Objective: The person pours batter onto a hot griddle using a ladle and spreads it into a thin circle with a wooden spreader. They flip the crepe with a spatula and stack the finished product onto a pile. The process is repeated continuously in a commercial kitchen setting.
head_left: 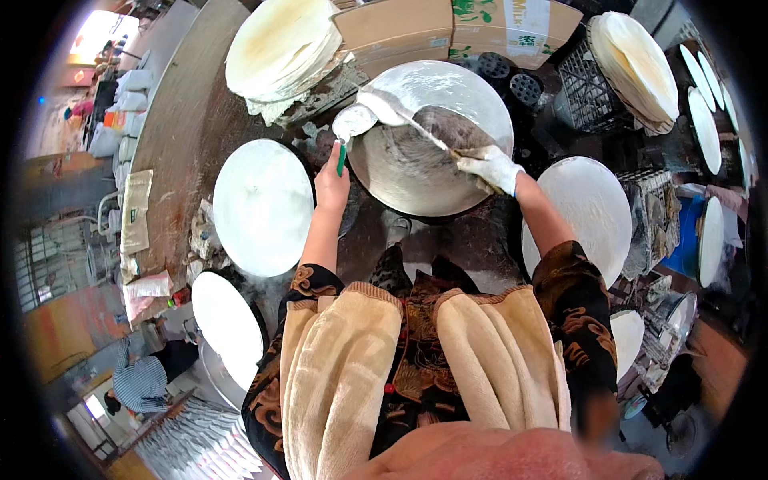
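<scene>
My bare left hand (pixel 331 180) is closed on the green handle (pixel 342 158) of a metal ladle (pixel 352 122) with white batter in it, held at the left edge of a large round griddle (pixel 416 188). My right hand (pixel 490 168), in a white glove, grips a long pale spreader (pixel 428 136) that reaches across the griddle. A wet white layer (pixel 448 84) covers the griddle's back part; the middle shows darker, streaked surface. The spreader's far end lies near the ladle, over the griddle.
Round white-coated griddles stand left (pixel 260 208) and right (pixel 576 216). Stacked thin flatbreads sit back left (pixel 276 44) and right (pixel 628 60). Cardboard (pixel 400 48), coal briquettes (pixel 526 90) and a wire crate (pixel 588 88) are behind. A co-worker (pixel 144 376) in stripes is at lower left.
</scene>
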`<move>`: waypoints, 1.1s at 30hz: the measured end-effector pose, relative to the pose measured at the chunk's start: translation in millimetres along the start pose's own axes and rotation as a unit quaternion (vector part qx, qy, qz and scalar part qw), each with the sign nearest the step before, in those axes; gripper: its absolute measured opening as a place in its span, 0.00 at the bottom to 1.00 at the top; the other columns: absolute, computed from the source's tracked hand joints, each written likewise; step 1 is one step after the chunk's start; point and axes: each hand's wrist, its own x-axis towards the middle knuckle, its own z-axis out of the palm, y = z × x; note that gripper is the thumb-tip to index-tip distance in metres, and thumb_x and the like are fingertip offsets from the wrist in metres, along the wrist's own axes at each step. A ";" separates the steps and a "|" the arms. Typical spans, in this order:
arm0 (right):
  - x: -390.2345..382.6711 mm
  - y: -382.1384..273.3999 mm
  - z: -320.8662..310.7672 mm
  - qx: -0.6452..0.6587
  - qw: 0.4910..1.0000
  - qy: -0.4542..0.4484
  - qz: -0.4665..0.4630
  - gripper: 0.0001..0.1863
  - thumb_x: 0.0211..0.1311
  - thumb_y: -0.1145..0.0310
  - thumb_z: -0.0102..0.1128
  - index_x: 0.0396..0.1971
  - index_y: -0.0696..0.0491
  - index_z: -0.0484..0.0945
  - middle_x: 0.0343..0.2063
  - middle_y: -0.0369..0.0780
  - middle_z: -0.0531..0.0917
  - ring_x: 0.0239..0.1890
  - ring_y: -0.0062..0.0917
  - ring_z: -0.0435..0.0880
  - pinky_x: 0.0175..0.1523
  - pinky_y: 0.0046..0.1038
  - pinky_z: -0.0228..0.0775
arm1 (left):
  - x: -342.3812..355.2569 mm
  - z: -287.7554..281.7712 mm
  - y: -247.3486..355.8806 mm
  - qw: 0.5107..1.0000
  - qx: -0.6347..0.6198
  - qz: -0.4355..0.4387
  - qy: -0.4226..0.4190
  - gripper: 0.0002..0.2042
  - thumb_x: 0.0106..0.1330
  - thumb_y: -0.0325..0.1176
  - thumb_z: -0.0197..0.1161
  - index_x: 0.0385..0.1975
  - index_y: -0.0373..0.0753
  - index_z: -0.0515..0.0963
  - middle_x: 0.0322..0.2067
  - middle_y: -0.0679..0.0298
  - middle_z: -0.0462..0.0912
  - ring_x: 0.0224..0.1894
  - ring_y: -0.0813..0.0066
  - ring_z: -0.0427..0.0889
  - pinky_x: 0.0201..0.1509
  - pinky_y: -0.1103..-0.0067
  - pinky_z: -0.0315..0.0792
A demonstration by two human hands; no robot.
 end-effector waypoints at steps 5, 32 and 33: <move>5.8 1.2 -48.9 -0.066 0.997 0.015 -0.030 0.23 0.57 0.62 0.64 0.50 0.58 0.76 0.15 0.34 0.75 0.10 0.12 0.67 0.11 0.16 0.56 | -43.3 -9.6 -8.6 0.998 0.004 -0.052 0.021 0.32 0.54 0.22 0.60 0.62 0.49 0.65 0.27 0.46 0.79 0.29 0.46 0.78 0.33 0.62 0.71; 69.5 -51.1 -90.7 -0.243 0.949 -0.197 0.025 0.22 0.54 0.56 0.64 0.43 0.56 0.81 0.15 0.35 0.74 0.11 0.17 0.65 0.14 0.23 0.54 | -146.5 -40.5 56.9 0.989 -0.094 0.107 0.042 0.29 0.52 0.21 0.64 0.57 0.44 0.71 0.27 0.54 0.79 0.26 0.55 0.80 0.27 0.69 0.75; 72.2 -50.1 -105.2 -0.194 0.954 -0.227 0.018 0.21 0.53 0.57 0.65 0.42 0.56 0.81 0.15 0.35 0.74 0.10 0.16 0.64 0.13 0.23 0.52 | -135.5 -40.3 58.1 0.983 -0.116 0.119 0.084 0.28 0.52 0.20 0.64 0.57 0.43 0.71 0.28 0.54 0.79 0.26 0.56 0.81 0.28 0.70 0.76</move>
